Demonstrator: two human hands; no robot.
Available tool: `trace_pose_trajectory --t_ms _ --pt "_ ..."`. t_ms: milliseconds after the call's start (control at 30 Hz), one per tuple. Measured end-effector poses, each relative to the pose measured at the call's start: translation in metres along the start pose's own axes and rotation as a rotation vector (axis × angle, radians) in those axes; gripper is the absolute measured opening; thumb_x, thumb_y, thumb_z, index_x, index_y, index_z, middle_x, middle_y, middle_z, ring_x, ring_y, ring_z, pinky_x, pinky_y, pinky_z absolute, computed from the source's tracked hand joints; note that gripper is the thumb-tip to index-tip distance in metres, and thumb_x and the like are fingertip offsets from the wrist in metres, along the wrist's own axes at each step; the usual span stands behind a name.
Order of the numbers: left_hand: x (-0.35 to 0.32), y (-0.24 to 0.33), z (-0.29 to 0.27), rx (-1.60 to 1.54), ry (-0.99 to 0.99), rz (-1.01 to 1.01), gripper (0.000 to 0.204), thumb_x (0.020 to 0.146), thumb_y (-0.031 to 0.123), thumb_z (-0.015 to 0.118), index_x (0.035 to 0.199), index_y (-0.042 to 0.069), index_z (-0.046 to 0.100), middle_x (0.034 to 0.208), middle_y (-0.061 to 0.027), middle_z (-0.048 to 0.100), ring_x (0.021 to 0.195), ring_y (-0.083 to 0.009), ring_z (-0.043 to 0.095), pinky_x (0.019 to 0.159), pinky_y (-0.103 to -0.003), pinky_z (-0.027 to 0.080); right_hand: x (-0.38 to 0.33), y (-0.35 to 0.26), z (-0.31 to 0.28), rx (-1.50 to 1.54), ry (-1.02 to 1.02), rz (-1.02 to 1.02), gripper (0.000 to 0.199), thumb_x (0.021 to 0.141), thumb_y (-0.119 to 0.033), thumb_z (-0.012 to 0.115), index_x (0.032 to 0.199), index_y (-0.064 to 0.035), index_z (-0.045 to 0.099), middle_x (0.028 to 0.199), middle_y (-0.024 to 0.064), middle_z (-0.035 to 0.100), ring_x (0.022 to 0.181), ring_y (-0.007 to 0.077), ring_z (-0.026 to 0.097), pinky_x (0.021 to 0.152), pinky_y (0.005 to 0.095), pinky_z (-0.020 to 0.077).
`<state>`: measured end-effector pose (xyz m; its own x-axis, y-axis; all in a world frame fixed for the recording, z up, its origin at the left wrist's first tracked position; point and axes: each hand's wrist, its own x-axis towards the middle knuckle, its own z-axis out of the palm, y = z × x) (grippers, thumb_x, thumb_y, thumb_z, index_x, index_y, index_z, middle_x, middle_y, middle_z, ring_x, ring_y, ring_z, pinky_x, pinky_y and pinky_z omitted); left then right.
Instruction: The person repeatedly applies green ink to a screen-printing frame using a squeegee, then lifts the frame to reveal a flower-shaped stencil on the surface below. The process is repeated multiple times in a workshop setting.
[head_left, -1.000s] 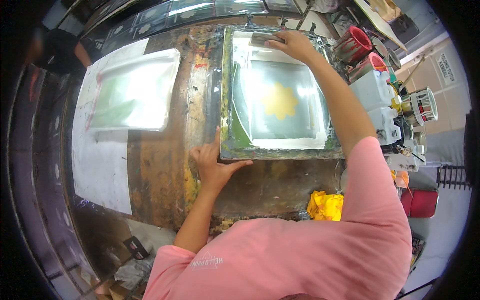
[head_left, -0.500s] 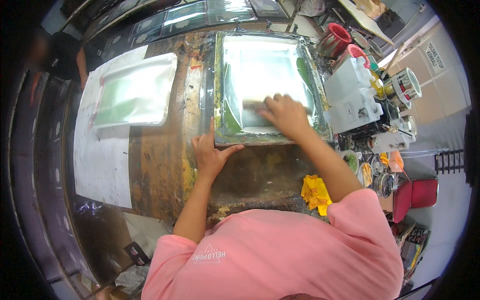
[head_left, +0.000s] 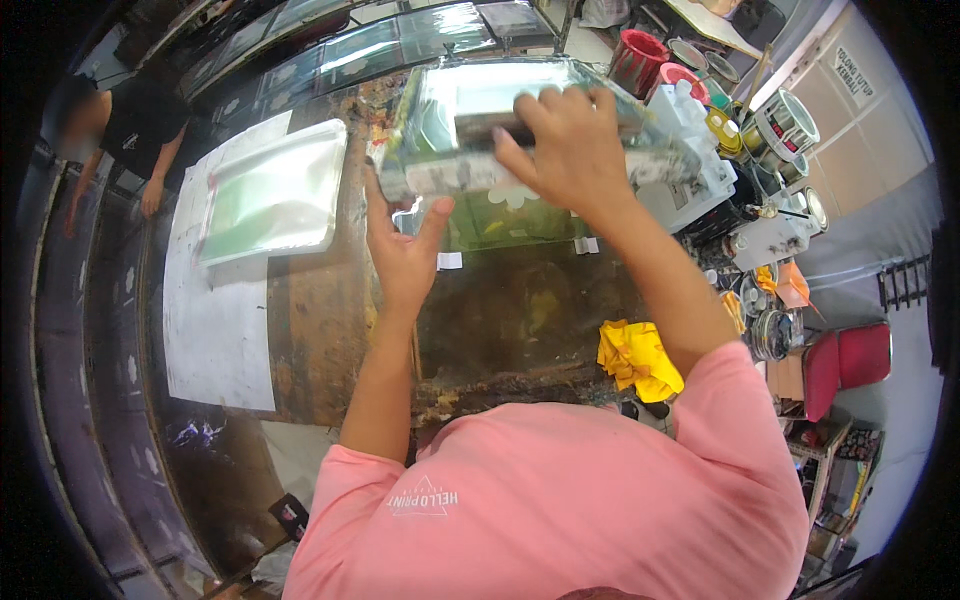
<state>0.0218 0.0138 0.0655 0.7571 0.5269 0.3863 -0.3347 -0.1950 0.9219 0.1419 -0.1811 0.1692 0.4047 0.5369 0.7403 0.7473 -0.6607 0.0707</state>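
Hands at a tilted frame; paint-blotched, its mesh glossy.

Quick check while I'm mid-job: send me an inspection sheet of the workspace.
Surface: stained worktable; white paper at left, partly under a glossy green-tinted sheet.
Job's things: screen-printing frame tilted, near edge raised above translucent green panel with partly hidden pale flower; squeegee.
Clutter: crumpled yellow cloth, near right; paint-smeared red can and white jug, far right.
Hands: left hand open by frame's near-left corner, contact unclear; right hand grips squeegee.
Cables: nothing seen.
Surroundings: another person, far left; red chair, right.
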Motion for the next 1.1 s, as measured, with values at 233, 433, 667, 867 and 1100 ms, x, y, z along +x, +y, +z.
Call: trace_pose_trajectory --t_ms 233,433,667,867,1100 --pt "-0.030 -0.035 -0.006 1.339 -0.457 -0.027 0.113 0.096 0.080 0.056 0.170 0.000 0.025 0.167 -0.0339 0.033 0.159 -0.0467 0.025 0.125 -0.073 0.002 0.086 0.032 -0.008 0.068 -0.001 0.050 0.059 0.099 -0.055 0.058 0.083 -0.0018 0.076 0.080 0.0229 0.073 0.082 0.0401 0.072 0.085 0.0552 0.0482" --pt "-0.064 -0.056 -0.004 1.436 -0.518 -0.016 0.118 0.091 0.089 0.049 0.170 0.005 0.029 0.177 -0.0260 0.021 0.166 -0.0395 0.011 0.125 -0.075 -0.004 0.125 0.046 -0.011 0.067 -0.113 0.074 0.062 0.101 -0.052 0.049 0.080 -0.0007 0.078 0.081 0.0225 0.075 0.083 0.0388 0.073 0.089 0.0550 0.0473" --pt "-0.005 -0.020 0.037 0.871 -0.226 0.115 0.080 0.094 0.051 0.079 0.151 -0.002 0.058 0.148 -0.0270 0.063 0.149 -0.0382 0.050 0.125 -0.049 0.031 0.139 0.060 -0.008 0.106 -0.075 0.042 0.065 0.103 -0.053 0.046 0.087 -0.0010 0.081 0.090 0.0223 0.078 0.089 0.0377 0.075 0.094 0.0590 0.0476" --pt "0.073 0.002 0.000 0.861 -0.024 0.129 0.049 0.095 0.024 0.079 0.136 -0.003 0.072 0.128 -0.0234 0.076 0.120 -0.0303 0.074 0.104 -0.037 0.053 0.138 0.058 -0.001 0.117 -0.009 0.033 0.063 0.104 -0.056 0.049 0.088 -0.0046 0.082 0.092 0.0179 0.080 0.090 0.0340 0.076 0.096 0.0577 0.0461" --pt "0.081 -0.003 -0.142 1.122 0.169 0.057 0.049 0.094 0.022 0.076 0.137 -0.001 0.070 0.124 -0.0282 0.075 0.114 -0.0421 0.072 0.105 -0.046 0.052 0.132 0.055 -0.014 0.165 -0.137 0.058 0.060 0.104 -0.055 0.052 0.088 -0.0052 0.082 0.086 0.0151 0.079 0.084 0.0320 0.076 0.097 0.0564 0.0444"
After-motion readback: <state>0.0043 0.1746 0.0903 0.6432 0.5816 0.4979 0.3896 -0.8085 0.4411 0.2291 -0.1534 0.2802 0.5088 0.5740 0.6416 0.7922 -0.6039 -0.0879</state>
